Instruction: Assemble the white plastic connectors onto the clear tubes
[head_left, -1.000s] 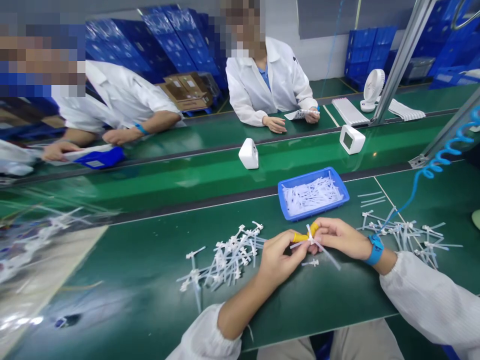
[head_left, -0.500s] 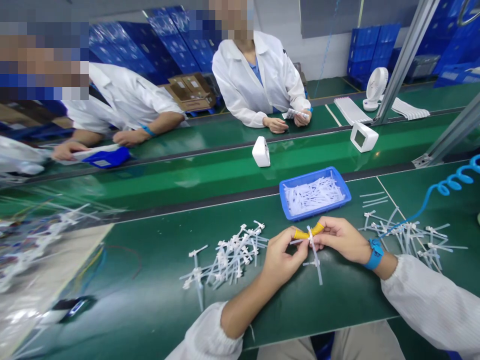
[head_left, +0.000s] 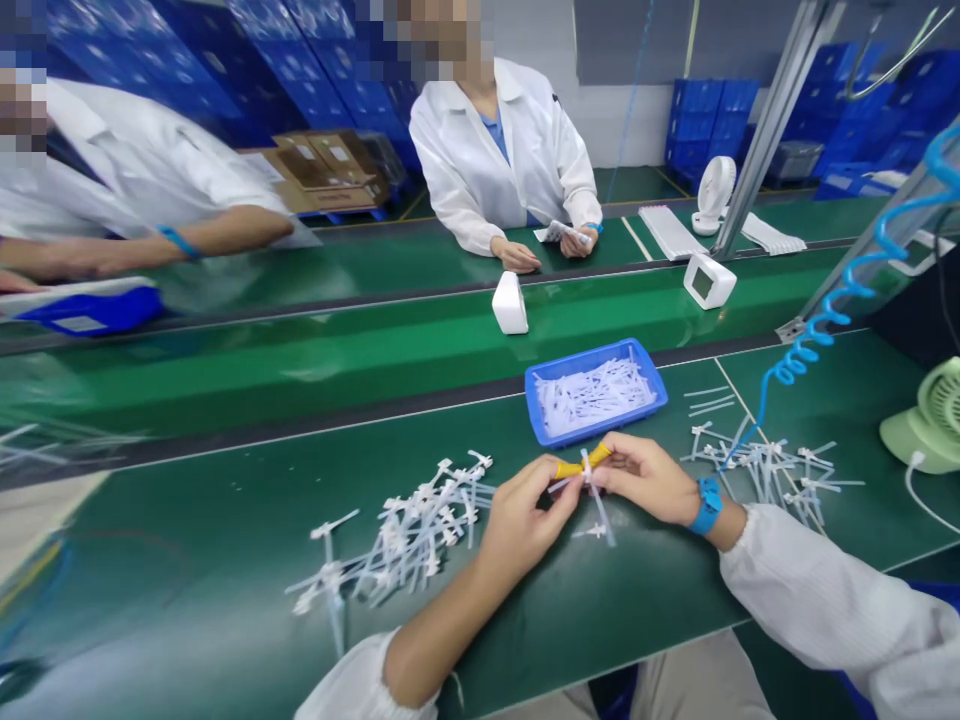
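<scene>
My left hand (head_left: 534, 510) and my right hand (head_left: 646, 478) meet over the green bench, a yellow cover on a finger of each. Pinched between them is a tube piece with a white connector (head_left: 598, 512), thin translucent lengths crossing at white fittings. My fingertips partly hide it. To the left of my left hand lies a pile of similar tube pieces (head_left: 409, 530). Another, looser pile (head_left: 765, 468) sits beyond my right wrist. Just past my hands stands a blue tray (head_left: 660, 402) full of short translucent strips or tubes.
A green conveyor (head_left: 420, 315) carries two white devices (head_left: 511, 303). Across it a co-worker (head_left: 499, 150) in a white coat handles a small item; another sits at left. A coiled blue hose (head_left: 840, 300) hangs at right near a pale green fan (head_left: 930, 420). Loose tubes (head_left: 711, 402) lie beside the tray.
The view has swung to the right, so the bench and piles appear further left, and the green fan has come into view. Both hands keep hold of the same tube piece.
</scene>
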